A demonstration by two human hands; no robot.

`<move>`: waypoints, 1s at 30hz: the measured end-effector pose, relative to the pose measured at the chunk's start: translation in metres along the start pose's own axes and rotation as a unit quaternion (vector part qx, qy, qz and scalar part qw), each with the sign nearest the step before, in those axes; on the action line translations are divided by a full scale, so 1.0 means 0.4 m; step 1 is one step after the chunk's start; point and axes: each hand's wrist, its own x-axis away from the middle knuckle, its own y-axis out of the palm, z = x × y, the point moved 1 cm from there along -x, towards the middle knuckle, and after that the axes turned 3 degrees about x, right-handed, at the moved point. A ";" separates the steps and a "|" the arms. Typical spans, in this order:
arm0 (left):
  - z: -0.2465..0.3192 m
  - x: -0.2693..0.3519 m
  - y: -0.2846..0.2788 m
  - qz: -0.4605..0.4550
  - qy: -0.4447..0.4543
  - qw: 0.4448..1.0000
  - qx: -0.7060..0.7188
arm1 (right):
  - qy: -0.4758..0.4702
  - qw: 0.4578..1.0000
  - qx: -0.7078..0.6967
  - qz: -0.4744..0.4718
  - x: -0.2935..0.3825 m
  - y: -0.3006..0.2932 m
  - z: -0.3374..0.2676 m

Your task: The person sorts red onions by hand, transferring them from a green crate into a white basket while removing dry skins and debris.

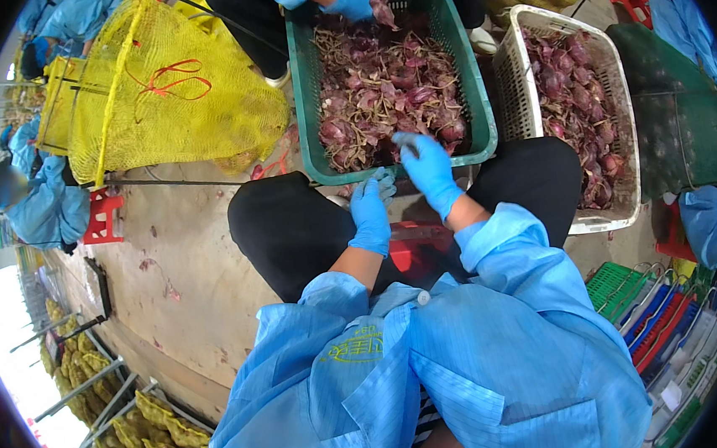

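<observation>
A green plastic crate (pixel 402 171) stands between my knees, filled with red onions (pixel 386 95) and loose dry skins and stalks. My left hand (pixel 371 207), in a blue glove with soiled fingers, is at the crate's near rim, its fingertips by the edge. No onion shows in it. My right hand (pixel 426 167), also gloved, reaches over the same rim with bent fingers above the nearest onions. I see nothing held between its fingers. Across the crate, another person's gloved hand (pixel 351 5) is at a red onion (pixel 383 12).
To the right stands a white plastic crate (pixel 624 133) of red onions. A yellow mesh bag (pixel 197 104) spreads at the left. Stacked crates (pixel 650 321) are at lower right, filled mesh sacks (pixel 154 442) at lower left. Other people in blue sit on red stools (pixel 103 217).
</observation>
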 end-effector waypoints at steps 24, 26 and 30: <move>0.497 -0.187 0.114 -0.173 0.068 0.979 0.079 | 0.380 0.869 0.055 -0.310 -0.224 0.126 0.353; 0.451 -0.229 0.111 -0.157 -0.032 0.973 0.163 | 0.485 0.786 -0.314 -0.223 -0.223 0.167 0.374; 0.433 -0.208 0.137 -0.159 0.033 0.986 0.038 | 0.435 0.713 -0.445 -0.322 -0.307 0.045 -0.031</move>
